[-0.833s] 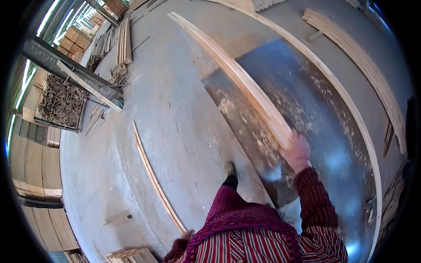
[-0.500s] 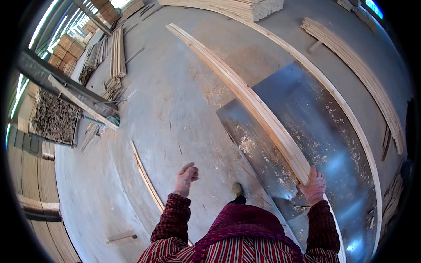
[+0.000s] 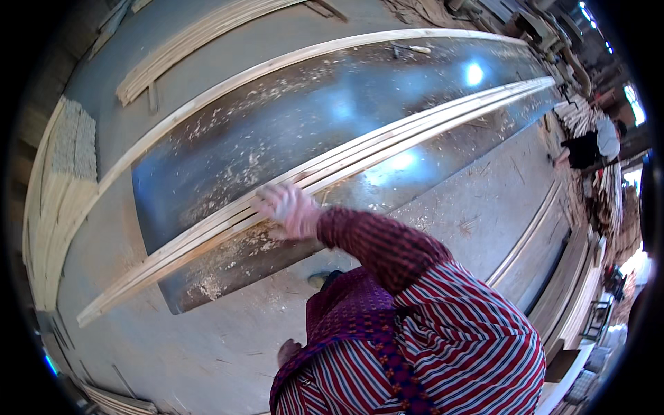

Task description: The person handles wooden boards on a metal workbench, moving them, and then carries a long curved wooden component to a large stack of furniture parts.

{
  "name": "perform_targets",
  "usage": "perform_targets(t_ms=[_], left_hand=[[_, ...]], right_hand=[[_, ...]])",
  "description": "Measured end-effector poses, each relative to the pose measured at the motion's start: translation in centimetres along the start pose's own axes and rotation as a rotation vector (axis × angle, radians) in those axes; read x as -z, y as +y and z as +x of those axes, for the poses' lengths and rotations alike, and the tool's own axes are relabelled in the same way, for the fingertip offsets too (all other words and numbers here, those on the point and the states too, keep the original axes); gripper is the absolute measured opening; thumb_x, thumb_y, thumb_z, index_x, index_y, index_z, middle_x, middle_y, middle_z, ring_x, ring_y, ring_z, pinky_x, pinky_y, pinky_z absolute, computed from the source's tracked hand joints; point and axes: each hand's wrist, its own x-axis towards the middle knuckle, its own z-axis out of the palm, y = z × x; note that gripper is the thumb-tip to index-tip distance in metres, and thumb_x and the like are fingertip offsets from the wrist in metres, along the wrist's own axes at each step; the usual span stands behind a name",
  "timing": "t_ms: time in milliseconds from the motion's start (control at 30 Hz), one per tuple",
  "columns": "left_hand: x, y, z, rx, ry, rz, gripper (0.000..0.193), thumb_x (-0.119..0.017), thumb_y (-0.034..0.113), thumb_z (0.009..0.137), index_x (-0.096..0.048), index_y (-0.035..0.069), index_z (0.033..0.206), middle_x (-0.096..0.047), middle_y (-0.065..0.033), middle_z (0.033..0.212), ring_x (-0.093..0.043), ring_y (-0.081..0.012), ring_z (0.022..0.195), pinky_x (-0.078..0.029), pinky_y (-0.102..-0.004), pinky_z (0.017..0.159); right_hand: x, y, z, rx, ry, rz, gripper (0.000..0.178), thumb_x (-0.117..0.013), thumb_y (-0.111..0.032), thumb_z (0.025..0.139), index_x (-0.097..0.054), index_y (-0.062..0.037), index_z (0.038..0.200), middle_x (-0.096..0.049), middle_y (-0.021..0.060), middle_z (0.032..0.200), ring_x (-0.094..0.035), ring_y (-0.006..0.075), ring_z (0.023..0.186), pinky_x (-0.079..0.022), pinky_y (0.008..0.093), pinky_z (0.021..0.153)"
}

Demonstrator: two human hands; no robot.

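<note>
My right hand, in a pale glove, is over a row of long, thin wooden strips. Its blurred fingers look stretched out across them, though I cannot tell how firmly they touch. These strips lie side by side, slanting over a dark, shiny metal sheet scattered with wood shavings; their near-left ends pass beyond its edge. Low by the purple apron is part of my left hand, its fingers mostly hidden and in shadow.
A single long strip runs along the sheet's far side. Stacked boards stand at the left, and more strips lie beyond. Two thin strips lie on the floor at right. Another person is at the far right.
My view has turned strongly to the right. My right hand has left the strips' end and is now over their middle stretch. My left hand has dropped close to the apron.
</note>
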Motion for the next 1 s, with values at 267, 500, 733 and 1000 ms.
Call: perform_targets(t_ms=[267,500,733,1000], left_hand=[[-3.2,22.2,-2.4,-0.274,0.342,-0.342,0.019,-0.059,0.025,0.092,-0.053,0.014,0.078,-0.050,0.0012,0.062,-0.042,-0.0100,0.045,-0.032,-0.0248,0.039],[-17.8,34.8,4.6,-0.709,-0.048,-0.201,0.006,-0.062,0.006,0.084,-0.063,0.007,0.090,-0.056,0.0023,0.068,-0.049,-0.0077,0.051,-0.037,-0.0236,0.043],[-39.2,50.4,8.7,-0.925,-0.059,0.336,0.020,-0.065,0.004,0.081,-0.062,0.000,0.100,-0.055,-0.0003,0.077,-0.052,-0.0082,0.069,-0.041,-0.0208,0.058],[-53.5,59.3,-0.9,-1.021,0.345,1.499,0.111,-0.075,0.059,0.062,-0.030,-0.003,0.143,-0.042,-0.0210,0.141,-0.044,-0.0303,0.130,-0.034,-0.0370,0.110]], right_hand=[[1.5,4.0,-25.6,-0.683,-0.429,0.403,0.062,-0.064,-0.039,0.083,-0.048,-0.0081,0.133,-0.060,0.0176,0.120,-0.057,0.0355,0.112,-0.046,0.0443,0.095],[7.4,11.0,-55.5,-1.776,-0.385,0.569,0.056,-0.062,-0.040,0.082,-0.060,-0.0062,0.127,-0.058,0.0198,0.129,-0.055,0.0311,0.122,-0.044,0.0400,0.101],[5.8,10.6,-68.0,-2.145,-0.381,0.527,0.059,-0.056,-0.050,0.086,-0.058,-0.0112,0.131,-0.056,0.0136,0.134,-0.052,0.0300,0.126,-0.041,0.0409,0.105],[-0.2,12.8,-63.9,-1.799,-0.394,0.645,0.067,-0.057,-0.057,0.083,-0.056,-0.0123,0.133,-0.057,0.0129,0.133,-0.053,0.0304,0.124,-0.041,0.0391,0.105]])
